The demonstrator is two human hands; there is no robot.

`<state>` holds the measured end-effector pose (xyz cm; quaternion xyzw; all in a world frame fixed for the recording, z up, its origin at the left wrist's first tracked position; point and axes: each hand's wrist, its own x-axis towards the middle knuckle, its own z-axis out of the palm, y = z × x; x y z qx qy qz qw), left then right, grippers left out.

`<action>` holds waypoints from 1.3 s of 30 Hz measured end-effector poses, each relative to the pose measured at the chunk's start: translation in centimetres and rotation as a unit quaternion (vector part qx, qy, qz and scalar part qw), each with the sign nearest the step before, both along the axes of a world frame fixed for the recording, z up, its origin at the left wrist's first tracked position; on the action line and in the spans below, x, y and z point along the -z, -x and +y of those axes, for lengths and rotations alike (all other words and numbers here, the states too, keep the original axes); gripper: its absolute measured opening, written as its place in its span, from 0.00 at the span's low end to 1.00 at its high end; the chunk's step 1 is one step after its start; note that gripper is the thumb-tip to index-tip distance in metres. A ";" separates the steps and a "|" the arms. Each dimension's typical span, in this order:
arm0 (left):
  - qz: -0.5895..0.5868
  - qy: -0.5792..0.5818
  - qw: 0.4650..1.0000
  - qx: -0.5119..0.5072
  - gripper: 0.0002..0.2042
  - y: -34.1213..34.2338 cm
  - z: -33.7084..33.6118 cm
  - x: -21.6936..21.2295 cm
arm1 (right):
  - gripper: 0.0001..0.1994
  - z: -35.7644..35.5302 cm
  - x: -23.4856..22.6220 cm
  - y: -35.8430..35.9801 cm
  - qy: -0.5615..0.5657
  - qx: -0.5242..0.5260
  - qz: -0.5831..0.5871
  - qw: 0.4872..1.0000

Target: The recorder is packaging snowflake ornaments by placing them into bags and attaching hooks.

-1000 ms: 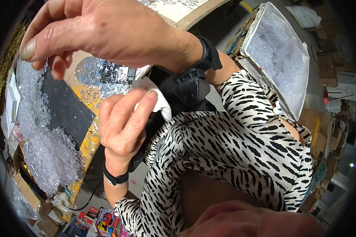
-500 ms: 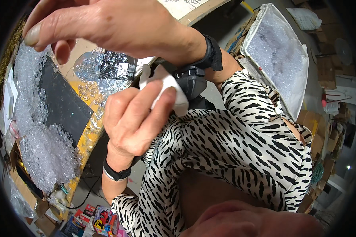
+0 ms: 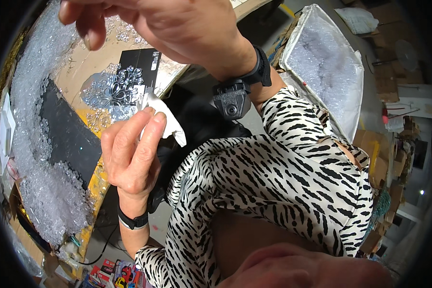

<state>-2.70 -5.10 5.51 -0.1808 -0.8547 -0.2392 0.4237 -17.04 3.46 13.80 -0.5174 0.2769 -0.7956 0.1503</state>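
My left hand (image 3: 132, 156) pinches a crumpled white cloth or tissue (image 3: 168, 122) between its fingertips, at the table's near edge. Just beyond those fingers, a clear, shiny openwork ornament (image 3: 113, 91) of flower-like scrolls lies on the tabletop. It partly overlaps a black printed card (image 3: 141, 65). My right hand (image 3: 182, 29) is raised over the far part of the table, its fingers apart and nothing seen in them; the top edge of the picture cuts some of it off. A black strapped device (image 3: 233, 101) sits on my right wrist.
Heaps of clear plastic pieces (image 3: 57, 201) line the table's left side, around a dark flat sheet (image 3: 69, 132). To the right stands an open white sack (image 3: 324, 72) full of similar clear pieces. Colourful boxes (image 3: 115, 273) are below the table, and cardboard boxes (image 3: 369, 149) at the right.
My left hand has moved left with the white cloth, toward the ornament. My right hand has shifted up and right, uncovering more of the black card and tabletop.
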 end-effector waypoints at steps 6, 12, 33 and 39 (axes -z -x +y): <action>0.011 0.012 1.000 0.019 0.19 0.1 0.4 -0.7 | 0.10 0.5 -0.4 -0.2 0.033 0.039 0.019 0.999; 0.029 0.005 0.998 0.050 0.17 0.9 2.7 -2.6 | 0.10 0.7 -0.5 -0.3 0.038 0.042 0.036 0.998; 0.072 0.018 0.996 0.052 0.20 2.1 2.3 -1.5 | 0.09 -0.1 -0.1 0.9 0.051 0.087 0.063 0.993; 0.087 0.080 0.991 0.070 0.16 1.4 2.8 -1.0 | 0.09 -1.0 -0.3 1.2 0.054 0.074 0.072 0.993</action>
